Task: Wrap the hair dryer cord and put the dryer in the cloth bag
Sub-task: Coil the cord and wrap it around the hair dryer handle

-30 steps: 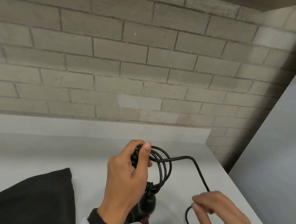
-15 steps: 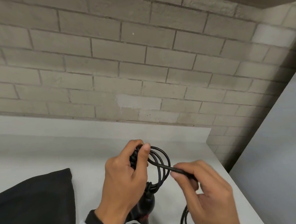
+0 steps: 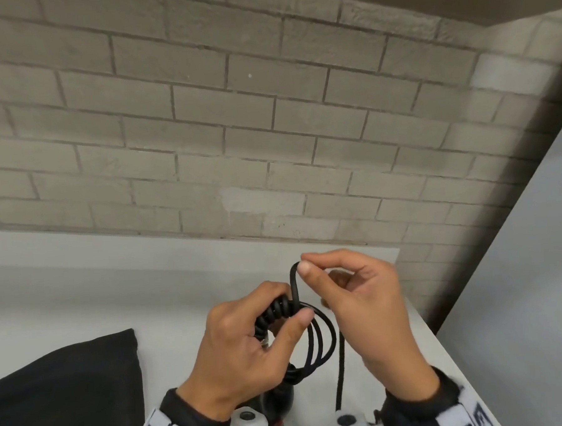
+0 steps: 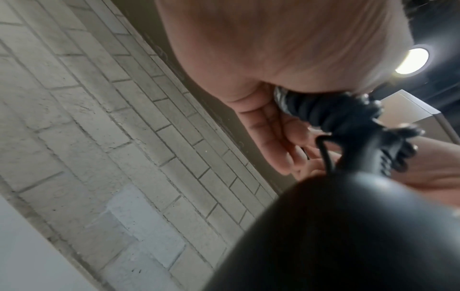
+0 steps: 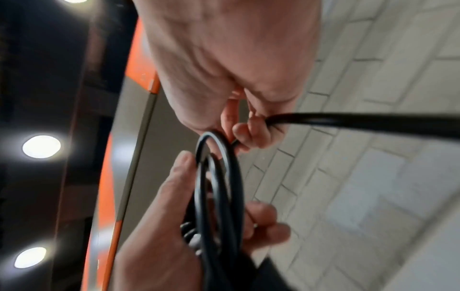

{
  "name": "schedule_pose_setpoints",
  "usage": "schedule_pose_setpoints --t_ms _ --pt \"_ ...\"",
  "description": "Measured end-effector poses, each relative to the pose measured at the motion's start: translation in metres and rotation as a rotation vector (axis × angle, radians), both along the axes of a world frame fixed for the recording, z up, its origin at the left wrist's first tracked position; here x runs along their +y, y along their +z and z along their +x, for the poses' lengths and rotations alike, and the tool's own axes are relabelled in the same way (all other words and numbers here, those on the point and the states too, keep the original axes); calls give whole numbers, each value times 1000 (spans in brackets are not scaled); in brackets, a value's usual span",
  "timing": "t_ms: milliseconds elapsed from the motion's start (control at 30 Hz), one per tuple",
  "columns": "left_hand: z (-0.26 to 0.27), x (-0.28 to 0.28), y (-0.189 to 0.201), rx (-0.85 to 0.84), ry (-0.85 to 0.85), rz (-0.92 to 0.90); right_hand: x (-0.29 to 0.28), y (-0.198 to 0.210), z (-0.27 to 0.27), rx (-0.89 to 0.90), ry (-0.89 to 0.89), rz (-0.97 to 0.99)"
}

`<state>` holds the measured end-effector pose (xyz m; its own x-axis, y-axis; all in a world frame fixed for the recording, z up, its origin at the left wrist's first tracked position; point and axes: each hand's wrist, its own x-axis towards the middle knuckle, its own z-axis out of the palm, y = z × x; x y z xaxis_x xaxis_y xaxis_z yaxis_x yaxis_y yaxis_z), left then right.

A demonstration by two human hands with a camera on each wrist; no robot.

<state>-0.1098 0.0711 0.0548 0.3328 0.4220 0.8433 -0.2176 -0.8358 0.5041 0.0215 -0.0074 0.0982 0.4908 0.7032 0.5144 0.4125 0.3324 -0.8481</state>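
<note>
My left hand point(image 3: 247, 345) grips the black hair dryer's handle together with several loops of its black cord point(image 3: 322, 341), thumb pressed over the coils. The dryer point(image 4: 348, 236) fills the lower right of the left wrist view; in the head view only its lower part point(image 3: 280, 405) shows between my wrists. My right hand point(image 3: 359, 300) pinches the free cord point(image 3: 294, 283) between thumb and forefinger, just above the left hand. The rest of the cord point(image 3: 341, 372) hangs down under the right palm. The black cloth bag point(image 3: 64, 396) lies on the white table at lower left.
The white table point(image 3: 147, 294) ends at a brick wall point(image 3: 236, 133) behind and at its right edge point(image 3: 442, 341) near my right wrist. A grey panel point(image 3: 538, 297) stands to the right. Ceiling lights point(image 5: 41, 146) show in the wrist views.
My right hand came up from the table's front edge, took the free cord and carried it up and left over the coils. My left hand kept its grip.
</note>
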Motion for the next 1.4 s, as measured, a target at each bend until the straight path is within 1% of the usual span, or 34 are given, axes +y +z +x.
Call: schedule_pose_setpoints --t_ms 100,167,267,333,433,533,633,767,800,833,900,933,967,1033,1067,1167,1267,1333,1400 --pt "0 -2 0 -30 35 14 -1 -16 -4 140 102 -88" --pt "0 -2 -2 -34 89 13 -8 -27 -8 184 169 -115" --pt "2 -2 -4 -20 173 -15 -16 -44 -14 188 280 -137" --pt "4 -2 -5 -11 196 -52 -19 -52 -14 151 281 -177" --pt "5 -4 -6 -13 155 -177 -22 -52 -8 120 285 -223" --pt "9 -11 -5 -16 46 -398 -25 -44 -1 106 315 -258" --pt "12 -18 -1 -69 -36 -545 -26 -39 2 40 288 -269" --pt "17 -22 -1 -92 -57 -632 -29 -37 3 -110 235 -304" --pt "18 -22 -1 -101 -53 -648 -29 -39 0 -148 192 -290" --pt "18 -21 -1 -116 -45 -664 -29 -42 -3 -183 106 -260" --pt "20 -19 -3 -146 -27 -694 -28 -50 -9 -227 -145 -137" --pt "22 -20 -3 -159 -24 -705 -27 -54 -12 -290 -258 -42" --pt "23 -21 -3 -169 -24 -710 -25 -58 -15 -404 -334 53" --pt "26 -23 -3 -184 -21 -710 -20 -67 -19 -632 -387 193" --pt "27 -25 -3 -192 -19 -714 -18 -71 -21 -682 -392 221" --pt "28 -23 -3 -204 -11 -721 -14 -78 -25 -687 -378 202" --pt "29 -24 -3 -192 -1 -702 -14 -75 -29 -650 -350 113" --pt "30 -26 -4 -174 -2 -684 -16 -69 -29 -604 -329 46" --pt "31 -27 -6 -150 8 -650 -19 -57 -28 -486 -270 -73"
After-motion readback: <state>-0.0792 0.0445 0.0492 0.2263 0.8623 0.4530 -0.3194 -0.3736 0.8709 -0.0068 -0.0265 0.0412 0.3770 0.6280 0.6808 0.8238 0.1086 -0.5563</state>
